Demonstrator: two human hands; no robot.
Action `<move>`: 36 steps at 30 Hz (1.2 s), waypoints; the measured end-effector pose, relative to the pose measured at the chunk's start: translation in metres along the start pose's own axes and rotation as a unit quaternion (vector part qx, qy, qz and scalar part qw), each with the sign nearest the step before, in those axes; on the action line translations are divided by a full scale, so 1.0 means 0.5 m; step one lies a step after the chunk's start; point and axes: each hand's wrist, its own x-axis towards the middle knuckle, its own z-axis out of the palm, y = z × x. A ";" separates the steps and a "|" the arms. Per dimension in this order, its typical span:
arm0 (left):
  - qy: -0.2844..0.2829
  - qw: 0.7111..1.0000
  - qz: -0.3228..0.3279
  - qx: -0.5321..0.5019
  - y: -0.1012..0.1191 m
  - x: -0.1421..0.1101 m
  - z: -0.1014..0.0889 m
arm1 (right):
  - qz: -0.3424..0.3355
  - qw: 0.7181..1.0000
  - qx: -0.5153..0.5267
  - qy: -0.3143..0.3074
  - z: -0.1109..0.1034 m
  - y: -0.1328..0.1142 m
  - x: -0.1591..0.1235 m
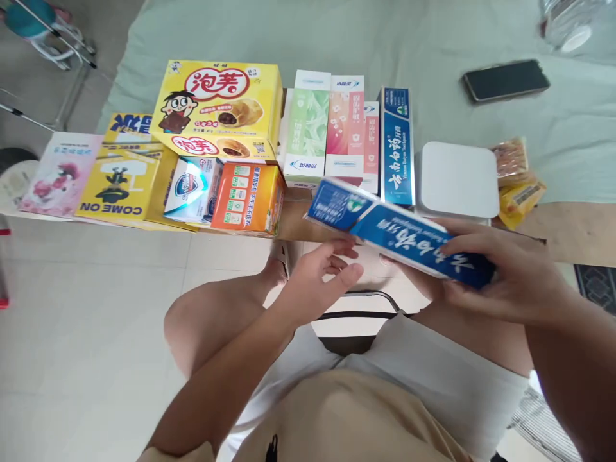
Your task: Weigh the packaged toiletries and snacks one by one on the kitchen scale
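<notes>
My right hand (500, 269) is closed around the right end of a blue toothpaste box (399, 234), thumb and fingers on opposite sides. The box is tilted, its far end higher up at the left, above the table's front edge. My left hand (322, 279) is just below that far end, fingers loosely bent and thumb apart, with nothing in it; whether a fingertip touches the box I cannot tell. Behind stand a second blue toothpaste box (397, 147), a green toothpaste box (308, 122) and pink toothpaste boxes (345, 122). A white square box (459, 179) lies to their right.
Leftward on the table are a yellow puff snack box (216, 109), an orange box (245, 199), a soap box (192, 186), a yellow "COME ON" box (118, 186) and a pink floral packet (62, 173). Wrapped snacks (520, 199), a phone (507, 81) and a clear container (572, 25) are rightward.
</notes>
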 end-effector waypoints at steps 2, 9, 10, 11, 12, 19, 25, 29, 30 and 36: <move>-0.031 0.998 -0.049 -0.033 -0.012 0.004 -0.012 | -0.033 0.998 -0.012 -0.045 0.016 -0.004 0.032; -0.029 0.985 -0.116 -0.123 -0.037 0.032 -0.011 | -0.101 0.987 0.005 -0.128 0.048 0.028 0.105; -0.024 0.984 -0.120 -0.132 -0.039 0.037 -0.010 | -0.106 0.985 0.009 -0.136 0.052 0.032 0.113; -0.019 0.982 -0.123 -0.143 -0.041 0.042 -0.010 | -0.111 0.984 0.009 -0.141 0.056 0.036 0.120; -0.014 0.980 -0.124 -0.155 -0.043 0.046 -0.009 | -0.117 0.983 0.006 -0.143 0.061 0.038 0.127; 0.072 0.965 -0.119 -0.223 -0.050 0.062 -0.009 | -0.129 0.988 -0.053 -0.061 0.099 0.041 0.114; 0.103 0.962 -0.125 -0.218 -0.038 0.069 0.000 | -0.032 0.990 -0.091 0.102 0.109 0.037 0.023; 0.077 0.967 -0.137 -0.202 -0.040 0.076 0.017 | 0.050 0.984 -0.137 0.105 0.122 0.047 -0.010; 0.076 0.967 -0.137 -0.201 -0.040 0.078 0.021 | 0.062 0.983 -0.139 0.103 0.126 0.049 -0.010; 0.111 0.958 -0.149 -0.217 -0.027 0.088 0.036 | 0.084 0.979 -0.132 0.131 0.138 0.049 0.009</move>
